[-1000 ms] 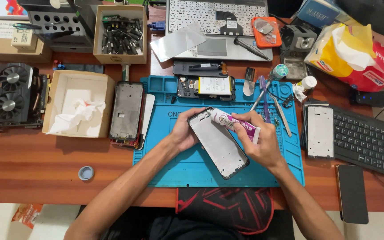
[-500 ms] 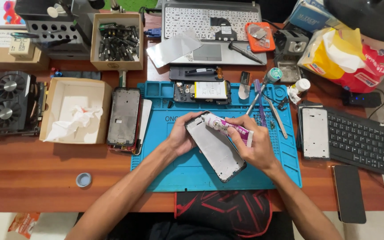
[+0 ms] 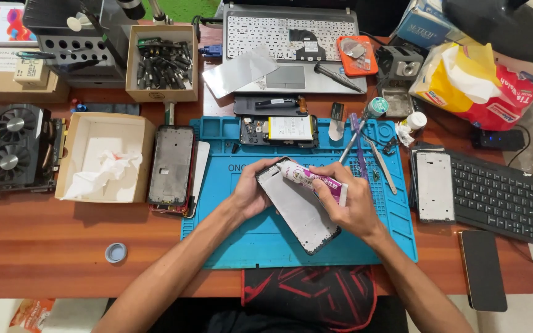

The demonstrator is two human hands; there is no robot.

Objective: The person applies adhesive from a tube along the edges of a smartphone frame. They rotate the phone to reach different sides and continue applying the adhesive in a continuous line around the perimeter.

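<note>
Fingers of the right hand [image 3: 353, 206] are curled tight around a small white-and-pink glue tube [image 3: 313, 179], its nozzle pointing toward the upper corner of a phone frame [image 3: 297, 206] that lies tilted at the centre of the picture. The left hand [image 3: 249, 192] pinches that frame's left edge, thumb on top, holding it steady just above the blue work mat [image 3: 266, 243]. The frame looks thin, light and stiff but easily bent or scratched, so a grip on its long edges, not on the flat face, seems safest; the tube is soft and will likely ooze if squeezed hard, so it is best held near the middle. Beyond the mat, another phone body [image 3: 171, 163] lies to the left beside an open cardboard box [image 3: 103, 157] with crumpled tissue. A disassembled phone [image 3: 282, 131] sits at the mat's upper edge, tweezers [image 3: 380, 163] to the right. Farther out on the wooden surface [image 3: 63, 246] are a graphics card [image 3: 16, 148] at left, a laptop [image 3: 291, 46] at top, a black keyboard [image 3: 495, 194] at right and a small blue cap [image 3: 116, 252] at lower left. The room is crowded, with little free space.
</note>
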